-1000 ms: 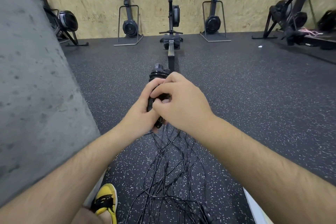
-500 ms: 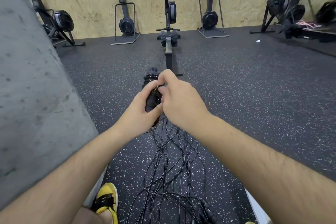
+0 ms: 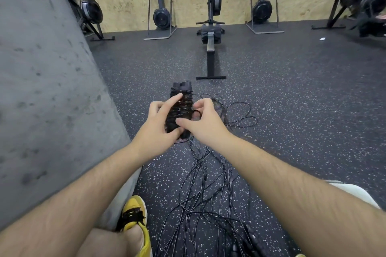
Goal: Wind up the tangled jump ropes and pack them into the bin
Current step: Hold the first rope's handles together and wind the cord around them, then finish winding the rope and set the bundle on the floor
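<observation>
I hold the wound bundle (image 3: 181, 108) in the middle of my view, above the floor (image 3: 292, 94). It is a clump of black handles with thin black cord coiled tightly round it, the handle ends poking out toward 12 o'clock. My left hand (image 3: 159, 126) grips the bundle from 9 o'clock, forefinger stretched over the coils and thumb underneath. My right hand (image 3: 201, 120) is close in at 3 o'clock, touching the bundle, its fingertips pinching a loop of cord (image 3: 197, 113) at the bundle's edge. So my hands are together, both clamped on rope.

By my reckoning the winding is well begun but far from over. The bundle carries many turns, yet a mass of loose jump ropes (image 3: 208, 194) trails from it toward 6 o'clock and crosses itself in a tangle between my arms. A few slack loops (image 3: 240, 115) also lie on the floor at 3 o'clock of the bundle. Down near 5 o'clock I can make out what may be more black handles, too blurred to be sure.

Nothing is packed yet. A pale edge (image 3: 355, 192) shows at 4 o'clock behind my right forearm; it may be the bin, but I cannot tell. All the rest of the cord has to be wound before the bundle goes in.

A rowing machine (image 3: 211, 33) stands at 12 o'clock, a concrete wall (image 3: 41, 89) rises at 9 o'clock, and my yellow shoe (image 3: 136, 208) sits at 7 o'clock.
</observation>
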Motion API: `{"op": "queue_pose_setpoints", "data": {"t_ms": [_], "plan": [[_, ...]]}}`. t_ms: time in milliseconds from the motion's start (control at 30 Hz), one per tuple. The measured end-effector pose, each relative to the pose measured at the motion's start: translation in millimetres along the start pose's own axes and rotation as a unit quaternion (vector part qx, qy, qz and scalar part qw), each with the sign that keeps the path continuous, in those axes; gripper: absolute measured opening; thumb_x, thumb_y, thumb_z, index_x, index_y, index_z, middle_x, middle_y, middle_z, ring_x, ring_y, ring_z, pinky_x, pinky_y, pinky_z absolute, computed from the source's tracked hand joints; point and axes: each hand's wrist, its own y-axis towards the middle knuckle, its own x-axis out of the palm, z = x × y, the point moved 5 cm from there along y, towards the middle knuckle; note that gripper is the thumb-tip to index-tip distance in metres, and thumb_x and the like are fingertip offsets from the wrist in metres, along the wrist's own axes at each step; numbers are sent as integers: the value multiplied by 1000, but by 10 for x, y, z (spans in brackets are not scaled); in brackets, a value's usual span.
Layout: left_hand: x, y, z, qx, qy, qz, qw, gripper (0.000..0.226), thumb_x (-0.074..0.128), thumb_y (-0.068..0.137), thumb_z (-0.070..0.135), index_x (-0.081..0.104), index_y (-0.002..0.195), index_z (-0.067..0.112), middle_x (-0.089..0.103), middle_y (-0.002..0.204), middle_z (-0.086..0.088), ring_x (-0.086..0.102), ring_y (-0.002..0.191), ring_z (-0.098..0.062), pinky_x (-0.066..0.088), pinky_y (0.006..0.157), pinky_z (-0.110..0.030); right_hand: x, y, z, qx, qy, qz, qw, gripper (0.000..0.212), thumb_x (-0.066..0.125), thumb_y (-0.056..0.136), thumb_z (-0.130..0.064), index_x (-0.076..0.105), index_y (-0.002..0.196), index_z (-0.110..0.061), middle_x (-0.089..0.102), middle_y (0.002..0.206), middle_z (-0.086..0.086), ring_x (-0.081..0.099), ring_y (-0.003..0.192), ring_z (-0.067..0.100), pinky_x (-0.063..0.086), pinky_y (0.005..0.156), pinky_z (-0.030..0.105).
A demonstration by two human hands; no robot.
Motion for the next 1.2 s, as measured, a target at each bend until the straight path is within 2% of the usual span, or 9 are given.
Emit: {"op": "queue_pose_setpoints", "data": {"t_ms": [100,233,367,600,867,933,1033,1100,1200], "plan": [[-25,-53,-299,-7,26,23,999,76,72,86,10,40,148,41,33,124,5,47,109,12,38,95,-7,282,98,169,16,24,0,1000,53,74,85,-9,35,120,-14,57,91,-9,55,72,0,40,53,8],[74,-106,-880,-78,47,14,996,77,71,81,2,45,147,32,33,126,-1,48,105,-2,28,85,7,808,284,581,66,27,-7,997,48,68,86,-8,32,115,-19,62,83,-6,61,75,17,50,72,33],[387,-257,-1619,-192,18,12,981,75,67,79,1,49,144,34,36,126,-1,55,107,-16,38,91,-12,1327,485,1244,130,-1,-10,992,43,66,82,-9,37,112,-21,66,88,-4,64,84,20,49,75,35],[1217,-875,-2997,-339,30,-56,939,64,61,86,5,51,144,31,42,133,0,53,114,-18,44,97,-28,2213,579,2846,239,-58,-69,967,37,65,84,-13,41,112,-21,66,105,1,65,96,22,51,88,37],[1480,-1119,-4067,-364,61,-21,929,48,57,94,3,56,140,14,41,149,-1,45,134,-16,35,111,-24,3114,765,3683,240,-37,-14,970,34,63,89,-17,50,119,-23,56,118,4,62,101,20,51,95,37],[1614,-1211,-4321,-386,44,-76,918,55,56,93,2,51,146,15,32,160,-1,34,145,-15,28,120,-30,3228,745,3860,257,-70,-56,962,42,58,93,-14,49,133,-18,50,130,7,58,114,23,45,103,35],[1770,-1335,-4547,-430,39,-204,879,61,58,91,5,45,150,14,17,167,-7,26,151,-18,19,118,-20,3292,676,4110,281,-167,-190,926,59,51,94,-12,37,151,-13,42,148,10,42,136,27,31,112,28],[1766,-1291,-4591,-439,70,-207,871,60,60,89,9,47,147,17,21,167,-12,25,152,-24,22,119,-25,3234,664,4151,259,-207,-226,916,59,48,96,-15,35,153,-16,36,154,11,34,140,31,25,116,30],[1726,-1166,-4376,-412,206,-177,870,61,59,85,17,47,145,28,26,163,-7,34,142,-34,30,117,-42,2965,632,4097,222,-228,-182,930,52,44,98,-16,40,149,-20,37,150,9,35,135,31,29,113,35]]}}
